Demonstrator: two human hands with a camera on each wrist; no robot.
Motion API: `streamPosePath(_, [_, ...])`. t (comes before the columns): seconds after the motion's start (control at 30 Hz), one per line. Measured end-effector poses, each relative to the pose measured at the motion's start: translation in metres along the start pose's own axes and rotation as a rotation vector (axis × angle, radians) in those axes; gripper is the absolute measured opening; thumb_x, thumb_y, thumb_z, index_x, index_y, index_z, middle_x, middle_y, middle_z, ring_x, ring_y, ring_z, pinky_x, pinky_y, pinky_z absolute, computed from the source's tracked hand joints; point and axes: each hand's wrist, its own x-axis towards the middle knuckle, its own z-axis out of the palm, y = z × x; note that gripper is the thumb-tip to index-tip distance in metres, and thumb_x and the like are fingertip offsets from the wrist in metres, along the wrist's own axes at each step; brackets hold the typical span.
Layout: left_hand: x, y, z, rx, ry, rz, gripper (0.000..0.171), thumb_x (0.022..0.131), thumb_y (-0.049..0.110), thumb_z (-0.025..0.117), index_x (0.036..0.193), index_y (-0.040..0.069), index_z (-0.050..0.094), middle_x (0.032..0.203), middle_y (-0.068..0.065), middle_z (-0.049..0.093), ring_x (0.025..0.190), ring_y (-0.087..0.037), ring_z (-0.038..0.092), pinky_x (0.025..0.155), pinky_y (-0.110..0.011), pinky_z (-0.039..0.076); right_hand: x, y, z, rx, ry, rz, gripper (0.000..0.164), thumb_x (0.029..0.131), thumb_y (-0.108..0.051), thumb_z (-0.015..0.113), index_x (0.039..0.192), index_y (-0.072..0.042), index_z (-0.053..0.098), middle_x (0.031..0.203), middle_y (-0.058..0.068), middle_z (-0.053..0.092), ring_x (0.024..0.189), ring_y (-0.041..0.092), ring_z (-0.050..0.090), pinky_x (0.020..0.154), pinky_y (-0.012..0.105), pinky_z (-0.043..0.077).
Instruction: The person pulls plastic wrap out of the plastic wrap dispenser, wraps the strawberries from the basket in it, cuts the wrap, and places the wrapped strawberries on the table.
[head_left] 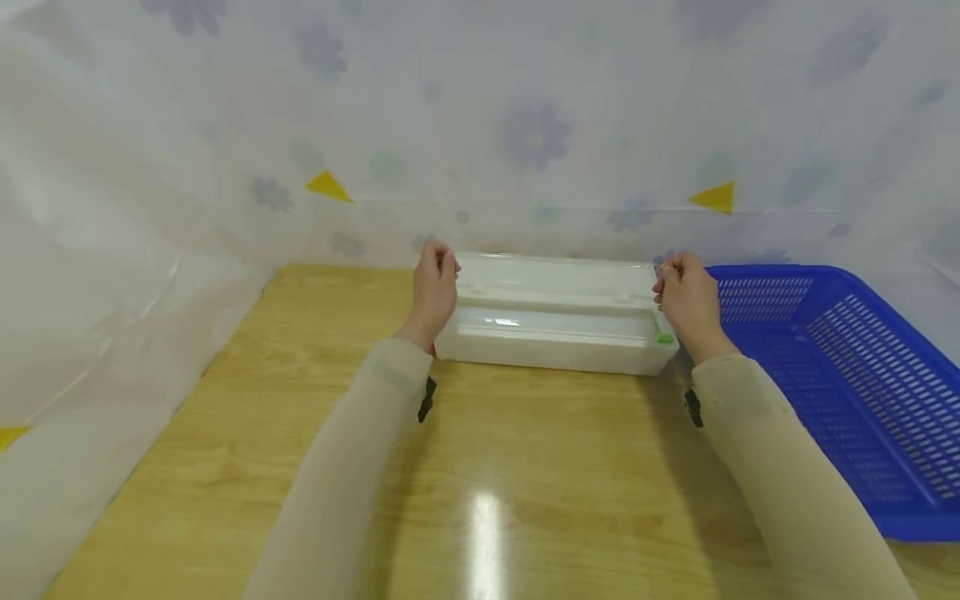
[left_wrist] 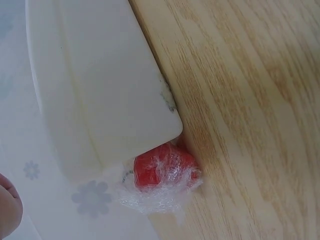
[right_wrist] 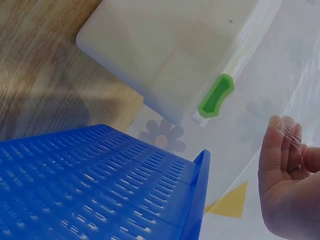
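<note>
A long white cling film dispenser (head_left: 555,357) stands at the far side of the table, with a green slide cutter (right_wrist: 216,96) near its right end. Clear cling film (right_wrist: 291,131) stretches above the dispenser. My right hand (head_left: 687,302) pinches the film between thumb and fingers at the right corner. At the left corner, my left hand (head_left: 435,292) has its fingers curled at the film's edge; only a fingertip shows in the left wrist view. Beside the dispenser's left end lies a red thing (left_wrist: 165,167) wrapped in crumpled clear film.
A blue plastic basket (head_left: 832,287) with slotted walls stands right of the dispenser, close to my right forearm. The wood-grain table (head_left: 525,467) spreads in front. Behind it hangs a pale flowered sheet (head_left: 480,100) with yellow tape triangles (head_left: 714,198).
</note>
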Motion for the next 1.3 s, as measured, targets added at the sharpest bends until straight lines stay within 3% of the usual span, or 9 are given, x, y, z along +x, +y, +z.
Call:
streamPosePath(0.27, [-0.003, 0.0, 0.002, -0.002, 0.019, 0.011, 0.013, 0.102, 0.015, 0.033, 0.097, 0.005, 0.04, 0.086, -0.005, 0.045, 0.082, -0.018, 0.046, 0.072, -0.024, 0.039, -0.003, 0.0, 0.0, -0.004, 0.004, -0.008, 0.036, 0.103, -0.021, 0.024, 0.119, 0.005, 0.044, 0.09, 0.015, 0.054, 0.074, 0.021, 0.058, 0.056, 0.016, 0.045])
streamPosePath(0.53, [-0.012, -0.004, 0.004, 0.005, 0.05, -0.015, 0.015, 0.102, 0.015, 0.031, 0.098, 0.003, 0.04, 0.087, -0.006, 0.045, 0.081, -0.019, 0.045, 0.071, -0.025, 0.038, -0.008, 0.006, 0.003, 0.004, -0.025, -0.013, 0.035, 0.103, -0.021, 0.024, 0.117, 0.004, 0.044, 0.091, 0.016, 0.055, 0.076, 0.022, 0.058, 0.058, 0.019, 0.045])
streamPosePath(0.83, [-0.009, 0.001, 0.007, -0.004, 0.062, 0.027, 0.015, 0.103, 0.015, 0.031, 0.099, 0.003, 0.04, 0.085, -0.005, 0.044, 0.079, -0.017, 0.043, 0.069, -0.025, 0.036, -0.006, 0.001, -0.003, -0.006, 0.007, -0.022, 0.033, 0.103, -0.02, 0.026, 0.115, 0.004, 0.046, 0.089, 0.015, 0.055, 0.065, 0.009, 0.052, 0.056, 0.018, 0.045])
streamPosePath(1.3, [-0.012, 0.001, 0.011, -0.061, 0.138, 0.076, 0.015, 0.102, 0.013, 0.032, 0.101, 0.001, 0.041, 0.084, -0.003, 0.043, 0.08, -0.018, 0.044, 0.068, -0.022, 0.036, -0.009, -0.001, -0.005, 0.048, 0.036, -0.011, 0.032, 0.102, -0.02, 0.028, 0.114, 0.002, 0.047, 0.086, 0.012, 0.055, 0.061, 0.002, 0.051, 0.055, 0.017, 0.046])
